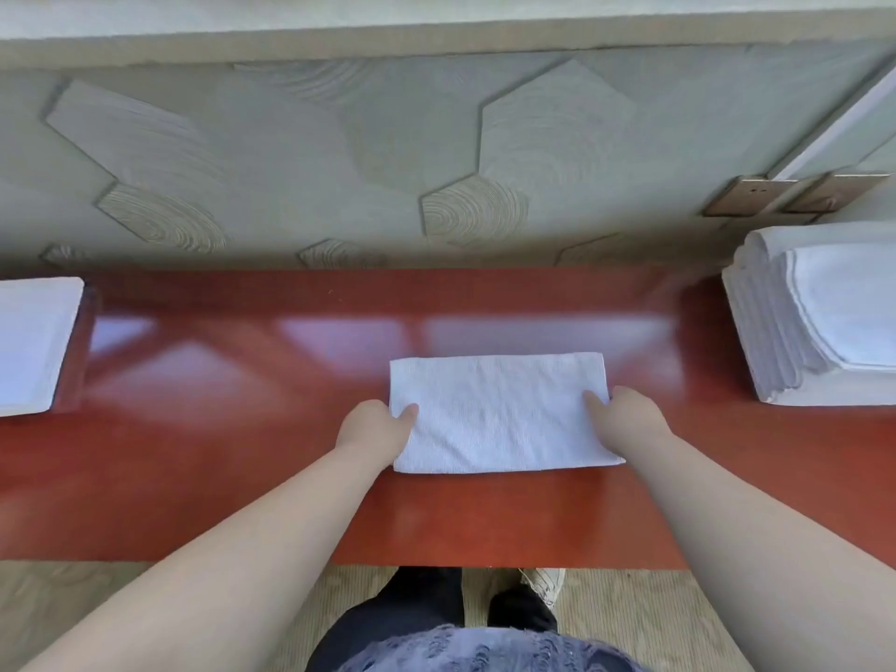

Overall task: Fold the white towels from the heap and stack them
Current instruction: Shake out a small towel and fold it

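two hands on one towel [499, 414], middle of the frame, on the red table [242, 405]. which step do you make it?

mid-fold, i'd say. it lies flat as a wide rectangle with neat edges, and it looks too long to go on a stack as it is.

how are the fingers?

left hand [373, 429] sits at the towel's left short edge, right hand [628, 414] at its right short edge. each thumb lies on top of the cloth. the other fingers are hidden below the edge, so it reads as a pinch on both sides.

and next?

probably one end lifted and carried over to meet the other, corners matched, then pressed flat. soft cloth slips, so the layers need holding together.

where does it go after?

hard to tell. a tall pile of white towels [814, 322] stands at the right edge of the frame, a low flat white cloth [34, 341] at the left edge. which is heap and which is stack, i cannot say.
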{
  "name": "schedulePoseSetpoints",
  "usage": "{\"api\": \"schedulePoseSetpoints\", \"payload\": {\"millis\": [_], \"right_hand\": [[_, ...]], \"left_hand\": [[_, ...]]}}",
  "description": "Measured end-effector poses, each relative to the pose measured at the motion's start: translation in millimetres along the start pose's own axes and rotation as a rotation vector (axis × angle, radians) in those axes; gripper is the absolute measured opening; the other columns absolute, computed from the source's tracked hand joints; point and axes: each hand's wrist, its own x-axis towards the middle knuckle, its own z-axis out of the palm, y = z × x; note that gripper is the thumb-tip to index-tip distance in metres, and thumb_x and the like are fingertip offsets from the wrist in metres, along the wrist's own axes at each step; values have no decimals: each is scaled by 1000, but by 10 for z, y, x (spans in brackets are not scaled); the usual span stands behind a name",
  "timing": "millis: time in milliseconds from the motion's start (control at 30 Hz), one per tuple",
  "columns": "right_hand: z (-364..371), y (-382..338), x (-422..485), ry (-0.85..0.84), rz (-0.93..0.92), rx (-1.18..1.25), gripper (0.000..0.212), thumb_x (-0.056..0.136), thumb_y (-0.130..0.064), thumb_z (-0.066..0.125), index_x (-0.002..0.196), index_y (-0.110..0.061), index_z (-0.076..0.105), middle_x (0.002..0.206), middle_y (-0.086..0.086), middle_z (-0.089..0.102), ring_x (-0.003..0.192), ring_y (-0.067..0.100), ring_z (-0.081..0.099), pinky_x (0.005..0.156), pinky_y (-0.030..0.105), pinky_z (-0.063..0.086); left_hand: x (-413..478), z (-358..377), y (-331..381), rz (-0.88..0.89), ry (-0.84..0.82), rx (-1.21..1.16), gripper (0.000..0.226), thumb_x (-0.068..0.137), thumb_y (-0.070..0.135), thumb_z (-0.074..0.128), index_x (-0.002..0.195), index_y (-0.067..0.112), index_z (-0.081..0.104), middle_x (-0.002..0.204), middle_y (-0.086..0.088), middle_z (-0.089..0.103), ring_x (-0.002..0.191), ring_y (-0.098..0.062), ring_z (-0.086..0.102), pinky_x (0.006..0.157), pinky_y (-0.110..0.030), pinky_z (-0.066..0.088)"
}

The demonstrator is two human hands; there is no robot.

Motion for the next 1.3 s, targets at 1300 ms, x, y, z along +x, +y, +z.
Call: {"api": "schedulePoseSetpoints", "payload": {"millis": [1300], "right_hand": [[-62, 80, 21, 49, 68, 262, 44, 102, -45, 49, 95, -6, 69, 90, 15, 70, 91, 37, 69, 84, 38, 54]], "left_hand": [[-98, 59, 331, 9, 125, -82, 59, 100, 49, 61, 139, 5, 50, 132, -10, 61, 118, -32, 61, 81, -34, 43]]}}
